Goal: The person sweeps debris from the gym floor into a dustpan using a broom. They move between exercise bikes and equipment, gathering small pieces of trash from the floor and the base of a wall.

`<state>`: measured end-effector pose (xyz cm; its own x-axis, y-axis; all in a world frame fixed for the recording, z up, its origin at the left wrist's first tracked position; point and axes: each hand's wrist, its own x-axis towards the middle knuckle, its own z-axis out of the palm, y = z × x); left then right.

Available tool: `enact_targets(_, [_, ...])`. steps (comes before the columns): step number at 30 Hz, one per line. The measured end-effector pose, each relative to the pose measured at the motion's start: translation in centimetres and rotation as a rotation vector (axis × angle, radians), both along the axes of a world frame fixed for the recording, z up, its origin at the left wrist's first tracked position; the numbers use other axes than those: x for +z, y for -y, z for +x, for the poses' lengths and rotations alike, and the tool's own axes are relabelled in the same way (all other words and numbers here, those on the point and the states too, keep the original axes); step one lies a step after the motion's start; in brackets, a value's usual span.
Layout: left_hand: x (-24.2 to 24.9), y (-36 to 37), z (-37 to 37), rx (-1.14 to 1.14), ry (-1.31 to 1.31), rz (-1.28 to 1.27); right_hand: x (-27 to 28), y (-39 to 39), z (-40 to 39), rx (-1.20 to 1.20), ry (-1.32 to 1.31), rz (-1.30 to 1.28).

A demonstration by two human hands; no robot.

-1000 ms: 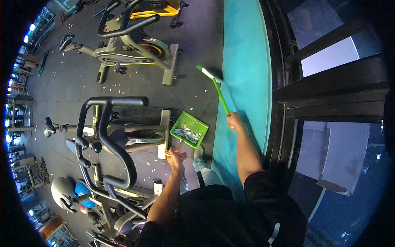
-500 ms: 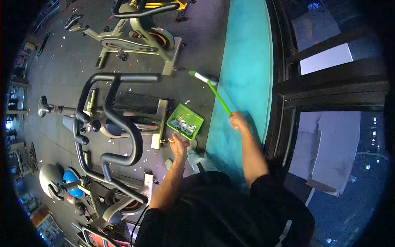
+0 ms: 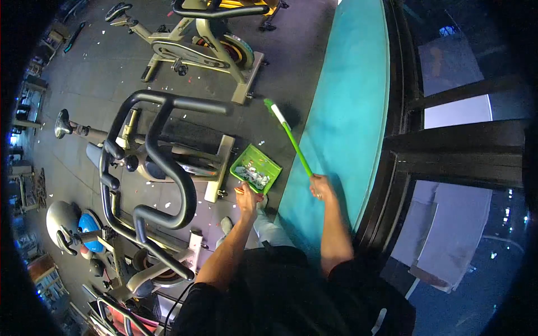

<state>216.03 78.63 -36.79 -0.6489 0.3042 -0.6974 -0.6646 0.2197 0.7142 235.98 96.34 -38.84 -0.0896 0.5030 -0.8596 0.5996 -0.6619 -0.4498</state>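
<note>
In the head view, my right hand [image 3: 323,187] is closed around the green handle of a small broom [image 3: 298,150], held out over the edge of the turquoise strip. Its white head with green bristles [image 3: 274,112] points away from me above the dark floor. My left hand [image 3: 246,199] is closed at the near end of a green dustpan [image 3: 272,166], with something orange showing by the fingers; the palm side is hidden. White paper-like scraps [image 3: 253,176] lie heaped in the dustpan, mostly toward the end nearest my hand.
Exercise bikes stand to the left, one with black handlebars [image 3: 185,196] close to my left arm and another bike [image 3: 193,53] farther ahead. Small scraps dot the dark floor [image 3: 101,145]. A turquoise strip [image 3: 350,101] and a dark window frame [image 3: 454,151] run along the right.
My right hand has drawn back toward my body with the broom, and the broom's head has turned more in line with its handle. My left hand stays at the dustpan.
</note>
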Motion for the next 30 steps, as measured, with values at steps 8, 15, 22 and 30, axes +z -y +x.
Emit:
enact_targets(8, [0.4,-0.9,0.0,0.039,0.027,0.011,-1.3,-4.1,-2.3,0.096,0.095,0.23])
enact_targets(15, [-1.0,0.7,-0.4,-0.032,0.037,0.022,-3.4,-1.7,0.3,0.033,-0.02,-0.029])
enact_targets(22, [0.0,1.0,0.2,-0.002,-0.009,0.089,0.2,2.7,-0.9,0.199,0.125,0.257])
enact_targets(30, [-2.2,1.8,-0.5,-0.005,0.031,0.049,-2.6,0.7,-3.6,0.851,0.812,0.77])
